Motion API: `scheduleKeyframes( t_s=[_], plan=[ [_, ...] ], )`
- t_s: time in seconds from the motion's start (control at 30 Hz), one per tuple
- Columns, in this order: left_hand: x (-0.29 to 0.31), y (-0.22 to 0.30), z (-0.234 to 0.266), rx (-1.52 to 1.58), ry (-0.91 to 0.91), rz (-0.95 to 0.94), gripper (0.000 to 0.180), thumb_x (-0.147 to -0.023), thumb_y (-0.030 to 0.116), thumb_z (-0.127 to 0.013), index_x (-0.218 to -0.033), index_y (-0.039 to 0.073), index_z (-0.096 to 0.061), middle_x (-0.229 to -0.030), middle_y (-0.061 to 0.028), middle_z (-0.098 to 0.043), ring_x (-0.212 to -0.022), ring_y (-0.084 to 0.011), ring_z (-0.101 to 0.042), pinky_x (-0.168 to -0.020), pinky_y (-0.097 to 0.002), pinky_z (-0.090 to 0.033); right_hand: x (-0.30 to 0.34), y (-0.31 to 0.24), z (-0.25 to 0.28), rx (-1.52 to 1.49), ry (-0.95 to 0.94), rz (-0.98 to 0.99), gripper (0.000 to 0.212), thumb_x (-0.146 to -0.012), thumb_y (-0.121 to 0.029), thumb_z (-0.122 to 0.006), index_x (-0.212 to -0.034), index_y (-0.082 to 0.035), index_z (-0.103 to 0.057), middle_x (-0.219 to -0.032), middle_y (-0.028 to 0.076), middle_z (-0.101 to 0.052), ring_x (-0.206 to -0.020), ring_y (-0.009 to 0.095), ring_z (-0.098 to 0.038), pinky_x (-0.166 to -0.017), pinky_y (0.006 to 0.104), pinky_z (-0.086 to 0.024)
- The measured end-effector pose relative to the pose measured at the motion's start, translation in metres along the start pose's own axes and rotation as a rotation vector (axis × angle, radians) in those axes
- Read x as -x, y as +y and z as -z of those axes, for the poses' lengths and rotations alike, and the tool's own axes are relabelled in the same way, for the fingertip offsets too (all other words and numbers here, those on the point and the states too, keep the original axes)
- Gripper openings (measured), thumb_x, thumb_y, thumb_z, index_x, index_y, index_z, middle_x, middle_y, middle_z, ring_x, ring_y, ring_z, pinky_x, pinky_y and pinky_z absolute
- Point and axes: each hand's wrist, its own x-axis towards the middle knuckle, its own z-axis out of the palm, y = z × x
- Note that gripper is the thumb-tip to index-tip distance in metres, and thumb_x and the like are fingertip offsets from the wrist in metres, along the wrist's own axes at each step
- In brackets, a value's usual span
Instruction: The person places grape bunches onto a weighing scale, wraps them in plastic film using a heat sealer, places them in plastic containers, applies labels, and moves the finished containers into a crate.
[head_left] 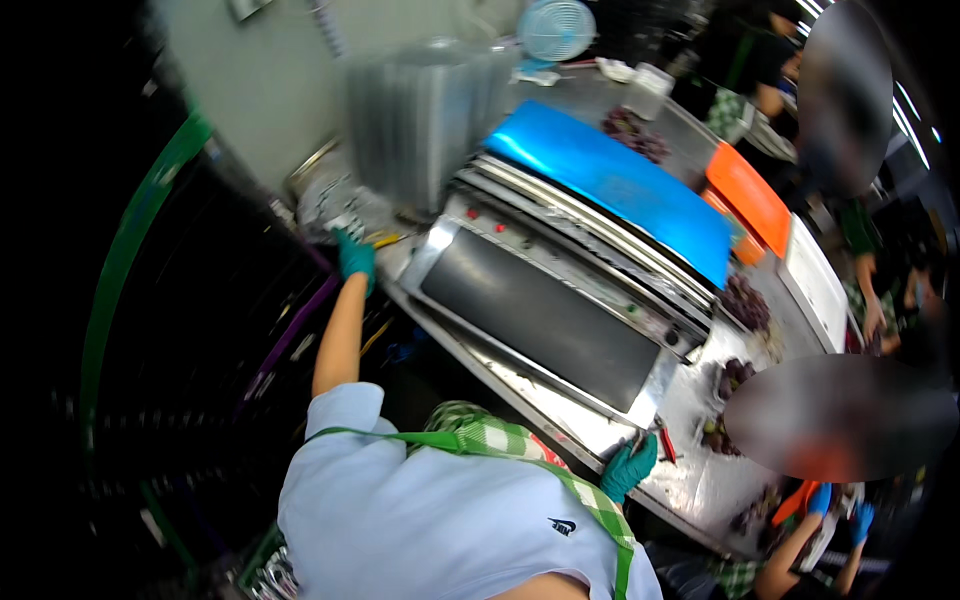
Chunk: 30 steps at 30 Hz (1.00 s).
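My left hand [356,265], in a green glove, reaches to the far left end of the metal table. Its fingers touch or nearly touch a crumpled clear plastic bag [345,205] with white and dark pieces at it; blur hides their grip. A yellow-handled tool [387,241] lies beside these fingers. My right hand [629,468], also green-gloved, is curled at the table's near edge, with a small dark bit at its fingertips that I cannot make out. Right by it lie red-handled clippers [667,441]. Between my hands stands a film wrapping machine [540,315] with a dark flat plate.
A blue cover [610,185] tops the machine. Tall clear plastic stacks [425,115] stand behind its left end. Grape bunches [745,302], an orange crate [750,200] and a white tray [815,280] are on the right. A blue-gloved co-worker's hand [820,498] works at lower right.
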Motion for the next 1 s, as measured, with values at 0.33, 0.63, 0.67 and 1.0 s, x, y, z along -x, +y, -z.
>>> scheduleKeyframes(
  t_s=[0.33, 0.63, 0.67, 1.0],
  plan=[
    [0.078, 0.060, 0.031, 0.533, 0.183, -0.322, 0.025, -0.080, 0.002, -0.050, -0.104, 0.002, -0.051, -0.095, -0.0054, -0.057, -0.080, -0.0156, -0.053, -0.073, -0.0292, -0.044, -0.006, 0.000, 0.005, -0.089, -0.005, -0.129, 0.039, -0.069, -0.008, -0.056, -0.106, 0.003, -0.048, -0.102, 0.021, -0.051, -0.094, 0.034, -0.048, -0.083, 0.0394, -0.038],
    [0.385, 0.196, -0.026, 0.597, -0.781, -1.150, 0.013, -0.071, 0.000, -0.063, -0.081, 0.007, -0.058, -0.071, -0.0009, -0.053, -0.068, -0.0100, -0.051, -0.060, -0.0230, -0.043, -0.019, -0.006, 0.052, -0.718, 0.385, -0.347, 0.040, -0.081, 0.004, -0.043, -0.120, -0.002, -0.040, -0.117, 0.011, -0.045, -0.102, 0.019, -0.048, -0.086, 0.0293, -0.037],
    [0.416, 0.204, -0.028, 0.453, -0.849, -1.393, 0.014, -0.071, 0.000, -0.063, -0.081, 0.007, -0.058, -0.072, 0.0000, -0.053, -0.068, -0.0107, -0.051, -0.057, -0.0222, -0.043, -0.025, -0.022, 0.083, -0.829, 0.406, -0.356, 0.039, -0.082, 0.003, -0.042, -0.121, -0.003, -0.039, -0.120, 0.011, -0.044, -0.106, 0.019, -0.045, -0.088, 0.0292, -0.036],
    [0.664, 0.141, -0.064, 0.146, -2.502, -0.308, 0.020, -0.080, 0.006, -0.053, -0.100, 0.001, -0.054, -0.088, -0.0021, -0.057, -0.076, -0.0067, -0.051, -0.068, -0.0200, -0.042, 0.026, -0.021, 0.292, -0.246, 0.419, -0.075, 0.060, -0.057, 0.015, -0.038, -0.112, -0.005, -0.051, -0.114, 0.014, -0.049, -0.106, 0.031, -0.045, -0.091, 0.0352, -0.035]
  ],
)
